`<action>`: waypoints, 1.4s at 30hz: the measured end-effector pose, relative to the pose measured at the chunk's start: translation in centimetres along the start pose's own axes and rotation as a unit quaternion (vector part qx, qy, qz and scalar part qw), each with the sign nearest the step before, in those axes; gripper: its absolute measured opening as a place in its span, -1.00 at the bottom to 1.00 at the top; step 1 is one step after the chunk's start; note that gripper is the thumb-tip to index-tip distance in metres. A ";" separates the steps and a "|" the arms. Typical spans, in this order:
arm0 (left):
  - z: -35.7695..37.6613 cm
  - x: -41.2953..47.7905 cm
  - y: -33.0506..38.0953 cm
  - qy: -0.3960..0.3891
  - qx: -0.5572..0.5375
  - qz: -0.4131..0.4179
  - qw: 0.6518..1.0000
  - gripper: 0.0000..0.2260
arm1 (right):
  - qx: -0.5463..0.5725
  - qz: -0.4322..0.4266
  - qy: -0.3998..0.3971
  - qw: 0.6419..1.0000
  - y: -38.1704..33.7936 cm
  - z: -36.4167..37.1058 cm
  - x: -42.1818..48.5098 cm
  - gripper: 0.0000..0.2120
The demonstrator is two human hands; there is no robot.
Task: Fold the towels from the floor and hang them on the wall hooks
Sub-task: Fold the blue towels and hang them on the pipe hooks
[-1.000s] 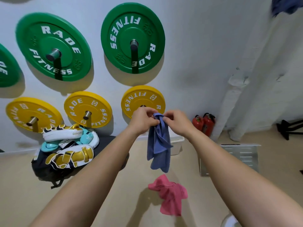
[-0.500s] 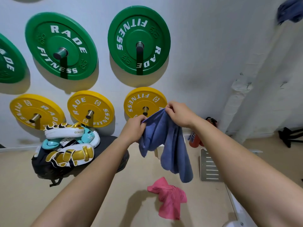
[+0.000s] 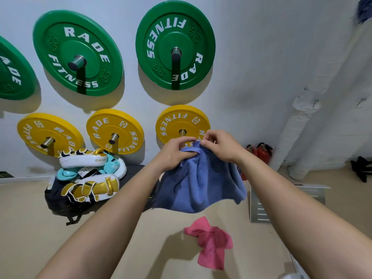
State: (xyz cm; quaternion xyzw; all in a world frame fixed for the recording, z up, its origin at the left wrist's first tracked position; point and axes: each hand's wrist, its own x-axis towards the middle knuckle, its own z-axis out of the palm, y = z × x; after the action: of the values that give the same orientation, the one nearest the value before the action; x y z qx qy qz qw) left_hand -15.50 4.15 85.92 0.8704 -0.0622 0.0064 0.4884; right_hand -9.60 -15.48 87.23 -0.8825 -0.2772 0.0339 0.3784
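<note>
Blue towel (image 3: 199, 184) hangs toward six o'clock from your left hand (image 3: 173, 155) and right hand (image 3: 221, 148), both pinching its top edge.

Bare left hand (image 3: 175, 153), bare right hand (image 3: 220, 146)

1. The left hand (image 3: 175, 154) and right hand (image 3: 219, 147) meet side by side on the top edge of the held towel (image 3: 199, 182), which hangs below them.
2. Just beyond the hands, a small weight plate (image 3: 182, 123) sits on a wall peg, with larger plates (image 3: 175, 45) above it.
3. Below the hands, the floor towel (image 3: 211, 244) lies on the floor.
4. Left of the left hand, a pile of boxing pads (image 3: 88, 178) rests by the wall.
5. Right of the right hand stand fire extinguishers (image 3: 261, 152). Higher and further right are what seem to be wall hooks (image 3: 315, 105).
</note>
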 end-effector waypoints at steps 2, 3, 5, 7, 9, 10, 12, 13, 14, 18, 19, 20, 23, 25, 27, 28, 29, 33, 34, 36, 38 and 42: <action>0.8 0.3 0.1 -0.002 0.021 0.001 1.000 -0.75 | 0.009 0.000 -0.001 1.000 -0.3 0.5 0.3 -0.78; 0.9 0.5 0.1 0.004 0.037 0.000 0.999 -0.85 | 0.012 0.002 -0.002 1.000 -0.2 0.6 0.4 -0.78; 0.8 0.8 0.1 0.018 0.080 0.000 0.997 -0.93 | 0.027 0.006 -0.008 1.000 0.2 0.7 0.5 -0.79; 0.2 1.2 0.2 0.039 0.110 0.003 0.993 -0.98 | 0.058 0.013 -0.020 0.998 0.6 0.8 0.3 -0.78; -0.9 1.7 0.5 0.069 0.099 0.009 0.993 -0.92 | 0.077 0.017 -0.057 0.995 1.1 1.1 -0.1 -0.80; -1.5 2.0 0.6 0.078 0.085 0.011 0.993 -0.90 | 0.074 0.016 -0.082 0.994 1.4 1.5 -0.3 -0.83; -2.3 2.4 0.9 0.072 0.073 0.014 0.995 -0.90 | 0.055 0.024 -0.108 0.992 2.1 2.5 -0.6 -0.86; -2.6 2.5 0.8 0.066 0.076 0.016 0.995 -0.92 | 0.050 0.035 -0.102 0.993 2.5 3.0 -0.7 -0.85; -2.8 2.6 0.7 0.065 0.083 0.015 0.994 -0.92 | 0.049 0.050 -0.090 0.993 2.7 3.4 -0.8 -0.85; -3.7 2.9 0.0 0.099 0.115 0.004 0.988 -0.90 | 0.045 0.089 -0.084 0.991 3.4 4.2 -1.4 -0.82; -4.1 3.0 -0.3 0.116 0.120 0.000 0.986 -0.90 | 0.036 0.087 -0.095 0.991 3.7 4.3 -1.6 -0.79; -4.4 3.1 -0.5 0.136 0.122 -0.006 0.983 -0.91 | 0.031 0.086 -0.103 0.990 4.0 4.4 -1.9 -0.75; -6.0 3.2 -1.8 0.188 0.120 -0.030 0.974 -0.94 | 0.024 0.110 -0.127 0.985 5.6 4.4 -2.8 -0.70; -7.2 3.0 -2.7 0.212 0.124 -0.051 0.968 -0.95 | 0.017 0.129 -0.162 0.978 6.9 4.0 -3.6 -0.74; -8.2 2.7 -3.7 0.222 0.145 -0.071 0.962 -0.94 | 0.004 0.144 -0.198 0.970 8.1 3.6 -4.3 -0.75; -8.6 2.5 -4.2 0.224 0.160 -0.076 0.958 -0.94 | -0.013 0.147 -0.210 0.967 8.7 3.4 -4.6 -0.75; -9.0 2.4 -4.8 0.225 0.173 -0.083 0.955 -0.94 | -0.038 0.146 -0.217 0.964 9.2 3.2 -4.8 -0.77; -9.9 1.9 -6.4 0.235 0.192 -0.116 0.946 -0.96 | -0.114 0.166 -0.204 0.958 10.6 2.0 -5.5 -0.82; -9.9 1.8 -6.6 0.237 0.197 -0.121 0.944 -0.96 | -0.121 0.176 -0.184 0.960 10.9 1.7 -5.5 -0.78; -9.7 1.4 -7.0 0.239 0.201 -0.133 0.941 -0.95 | -0.126 0.208 -0.122 0.962 11.4 1.1 -5.6 -0.71; -9.1 1.0 -7.4 0.228 0.211 -0.155 0.938 -0.92 | -0.117 0.249 -0.048 0.960 11.7 0.6 -5.8 -0.65; -6.7 0.2 -8.7 0.155 0.224 -0.222 0.936 -0.82 | -0.063 0.262 0.026 0.963 10.7 0.6 -5.6 -0.71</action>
State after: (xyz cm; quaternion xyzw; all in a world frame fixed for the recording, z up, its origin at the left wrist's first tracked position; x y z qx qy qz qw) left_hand -13.97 14.34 82.08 0.9372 0.2117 0.0461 0.2734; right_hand -9.51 -23.97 78.60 -0.9470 -0.0275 0.0912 0.3069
